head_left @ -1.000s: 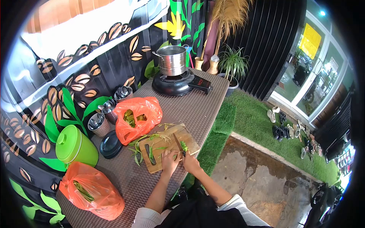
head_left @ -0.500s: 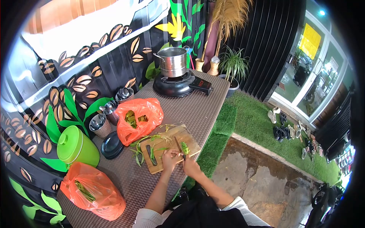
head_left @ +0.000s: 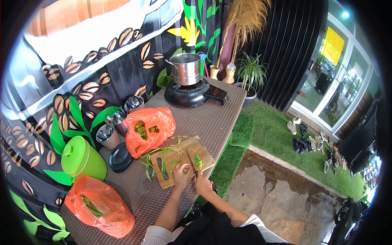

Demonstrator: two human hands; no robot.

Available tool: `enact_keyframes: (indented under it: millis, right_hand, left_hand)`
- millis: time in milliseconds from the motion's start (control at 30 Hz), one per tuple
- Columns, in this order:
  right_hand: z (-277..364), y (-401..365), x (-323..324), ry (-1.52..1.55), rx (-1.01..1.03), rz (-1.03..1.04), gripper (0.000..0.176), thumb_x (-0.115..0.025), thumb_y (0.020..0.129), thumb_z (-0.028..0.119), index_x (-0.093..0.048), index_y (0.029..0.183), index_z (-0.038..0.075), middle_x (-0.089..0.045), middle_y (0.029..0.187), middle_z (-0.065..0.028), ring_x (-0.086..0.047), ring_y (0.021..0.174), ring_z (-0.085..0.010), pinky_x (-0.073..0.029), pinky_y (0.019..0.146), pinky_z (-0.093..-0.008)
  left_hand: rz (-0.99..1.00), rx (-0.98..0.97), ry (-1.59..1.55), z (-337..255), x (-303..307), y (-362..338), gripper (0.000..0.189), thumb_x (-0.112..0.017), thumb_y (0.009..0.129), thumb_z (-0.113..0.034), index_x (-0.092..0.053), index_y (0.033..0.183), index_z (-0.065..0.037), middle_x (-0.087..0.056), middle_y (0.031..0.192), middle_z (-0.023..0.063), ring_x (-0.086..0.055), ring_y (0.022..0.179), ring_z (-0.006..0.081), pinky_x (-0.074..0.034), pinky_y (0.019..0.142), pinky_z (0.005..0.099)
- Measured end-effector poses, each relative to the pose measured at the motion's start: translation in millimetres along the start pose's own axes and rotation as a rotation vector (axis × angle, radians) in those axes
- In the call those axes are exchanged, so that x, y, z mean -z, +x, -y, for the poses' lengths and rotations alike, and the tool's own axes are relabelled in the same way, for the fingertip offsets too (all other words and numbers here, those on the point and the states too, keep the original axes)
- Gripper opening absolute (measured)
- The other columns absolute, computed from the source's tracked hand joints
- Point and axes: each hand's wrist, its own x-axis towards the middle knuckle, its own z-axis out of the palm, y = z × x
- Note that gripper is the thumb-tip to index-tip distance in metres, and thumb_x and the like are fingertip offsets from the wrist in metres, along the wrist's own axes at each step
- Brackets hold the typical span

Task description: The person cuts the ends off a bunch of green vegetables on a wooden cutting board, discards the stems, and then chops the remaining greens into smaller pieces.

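Note:
A wooden cutting board (head_left: 188, 145) lies on the table, with a pile of chopped greens (head_left: 198, 161) near its right end. My right hand (head_left: 203, 183) is closed around the handle of a knife (head_left: 190, 158), whose blade points away from me just left of the pile. Close beside the blade, my left hand (head_left: 180, 176) rests over the board's near edge with curled fingers. Whatever those fingers hold is too small to make out. Loose long green leaves (head_left: 163, 167) and stalks lie on the board's left part and spill past its edge.
Beyond the board sits an open orange plastic bag (head_left: 157, 122) of greens; another orange bag (head_left: 112, 216) stands near left. A green lidded bucket (head_left: 87, 159), dark plates (head_left: 121, 158) and cutlery cups (head_left: 108, 136) line the wall. A steel pot (head_left: 185, 71) stands on a portable stove (head_left: 185, 97).
Both hands have shifted slightly toward me, and the knife has drawn back a little with the right hand. More of the chopped pile shows, looking slightly more spread out.

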Motion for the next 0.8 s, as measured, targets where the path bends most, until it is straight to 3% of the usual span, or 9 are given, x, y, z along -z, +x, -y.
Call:
enact_keyframes:
  millis: [100,167,267,533,600,800]
  right_hand:
    - [-5.1,9.9,2.1,0.006,0.004,0.017,0.042,-0.046,0.093,0.027,-0.035,0.123,-0.001,-0.064,0.086,-0.0291,-0.064,0.085,-0.0437,-0.052,0.075,-0.0516]
    - [-9.4,15.1,6.9,0.015,0.007,-0.018,0.042,-0.046,0.093,0.027,-0.036,0.121,-0.002,-0.064,0.086,-0.0293,-0.064,0.084,-0.0434,-0.052,0.074,-0.0516]
    - [-16.1,21.6,11.6,0.027,0.035,-0.057,0.039,-0.046,0.093,0.027,-0.037,0.117,-0.003,-0.063,0.085,-0.0300,-0.064,0.083,-0.0449,-0.051,0.074,-0.0529]
    - [-8.3,19.6,18.4,-0.010,0.037,0.038,0.035,-0.046,0.093,0.026,-0.038,0.113,-0.002,-0.060,0.099,-0.0296,-0.063,0.089,-0.0447,-0.052,0.076,-0.0511]
    - [-9.1,16.5,13.7,-0.009,0.082,-0.043,0.034,-0.047,0.091,0.023,-0.039,0.112,-0.003,-0.063,0.085,-0.0299,-0.064,0.081,-0.0458,-0.052,0.071,-0.0530]
    - [-7.7,14.9,3.7,0.002,0.031,-0.003,0.035,-0.046,0.092,0.023,-0.039,0.113,-0.003,-0.063,0.083,-0.0298,-0.064,0.081,-0.0459,-0.052,0.071,-0.0531]
  left_hand:
    - [-0.037,-0.037,-0.130,1.1,-2.7,-2.4,0.014,-0.071,0.074,-0.006,-0.067,0.087,-0.002,-0.062,0.085,0.0088,-0.056,0.077,0.0233,-0.047,0.070,0.0335]
    - [-0.166,-0.117,0.286,-5.0,1.3,-8.1,0.016,-0.072,0.075,-0.014,-0.066,0.086,-0.004,-0.062,0.087,0.0068,-0.054,0.088,0.0251,-0.042,0.080,0.0381]
    - [-0.151,-0.114,0.292,-4.9,-1.4,-9.7,0.017,-0.071,0.077,-0.021,-0.067,0.084,-0.006,-0.061,0.088,0.0052,-0.051,0.094,0.0261,-0.036,0.087,0.0393]
    - [-0.012,-0.220,0.372,-1.7,-12.9,6.1,0.013,-0.063,0.083,-0.020,-0.065,0.083,-0.007,-0.060,0.087,0.0061,-0.052,0.092,0.0264,-0.035,0.083,0.0403]
    - [-0.007,-0.282,0.397,-6.4,-13.1,6.1,0.010,-0.064,0.082,-0.017,-0.064,0.082,-0.007,-0.060,0.087,0.0067,-0.052,0.090,0.0267,-0.035,0.080,0.0403]
    - [-0.020,-0.398,0.416,-10.5,-8.6,0.1,0.010,-0.063,0.081,-0.013,-0.066,0.087,-0.006,-0.060,0.089,0.0064,-0.053,0.091,0.0263,-0.037,0.080,0.0402]
